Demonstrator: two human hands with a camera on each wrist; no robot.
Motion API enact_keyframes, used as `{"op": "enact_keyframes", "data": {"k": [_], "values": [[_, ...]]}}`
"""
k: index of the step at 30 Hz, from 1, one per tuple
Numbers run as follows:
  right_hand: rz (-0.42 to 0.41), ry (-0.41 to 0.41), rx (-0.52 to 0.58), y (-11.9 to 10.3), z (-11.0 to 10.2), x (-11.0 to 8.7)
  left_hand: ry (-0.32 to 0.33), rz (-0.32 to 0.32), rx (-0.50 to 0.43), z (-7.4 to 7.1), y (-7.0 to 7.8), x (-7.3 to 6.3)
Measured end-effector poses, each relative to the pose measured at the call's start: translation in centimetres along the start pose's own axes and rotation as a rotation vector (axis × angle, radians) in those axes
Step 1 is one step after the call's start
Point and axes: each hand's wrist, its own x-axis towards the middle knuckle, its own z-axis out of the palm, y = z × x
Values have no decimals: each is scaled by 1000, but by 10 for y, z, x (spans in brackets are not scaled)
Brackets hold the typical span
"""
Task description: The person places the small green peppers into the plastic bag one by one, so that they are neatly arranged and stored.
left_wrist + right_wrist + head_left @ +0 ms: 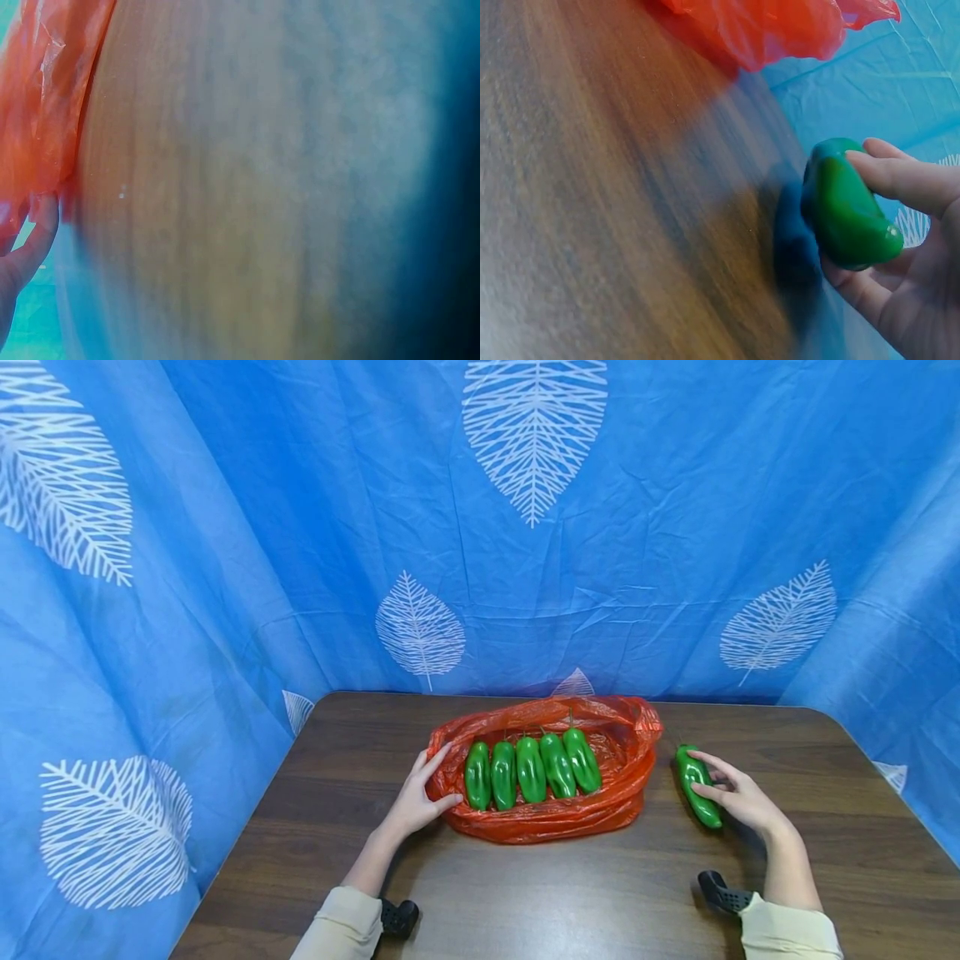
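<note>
A red plastic bag (pixel 525 828) lies wide open on the table, with several glossy green peppers (pixel 530 770) side by side in it. At the bag's left end, my left hand (pixel 416 800) holds the rim between thumb and fingers. The left wrist view shows the bag's crinkled side (pixel 45 97) and part of that hand (pixel 26 255). Right of the bag, my right hand (pixel 738 793) grips another green pepper (pixel 696 787) around its middle. In the right wrist view this pepper (pixel 847 206) sits between thumb and fingers, its shadow on the tabletop beside it.
The dark wood-grain table (pixel 540 893) has rounded far corners. Behind it and along the sides hangs a blue curtain (pixel 570 568) with white leaf prints. A black wrist device (pixel 723 893) is strapped at each cuff.
</note>
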Motion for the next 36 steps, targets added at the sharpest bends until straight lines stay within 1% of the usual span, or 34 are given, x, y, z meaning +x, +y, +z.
{"op": "enact_keyframes", "data": {"k": [5,8,12,18,21,24,27,31,36], "values": [[17,25,67,-5,-2,-1,1,1,5,0,1,0],[-29,51,81,-11,-7,-2,15,26,20,0,0,0],[-117,96,84,-22,-13,-3,34,57,38,0,0,-1],[-219,149,100,-46,-16,-5,31,43,33,0,1,-1],[-267,158,103,-59,-15,-3,28,39,30,0,2,-1],[-320,141,121,-72,-11,0,25,42,22,0,2,-1],[-360,92,162,-85,-6,3,25,45,16,0,3,-1],[-373,27,184,-100,3,7,26,50,10,0,3,-1],[-381,-8,138,-113,16,16,24,57,2,0,2,0]]}}
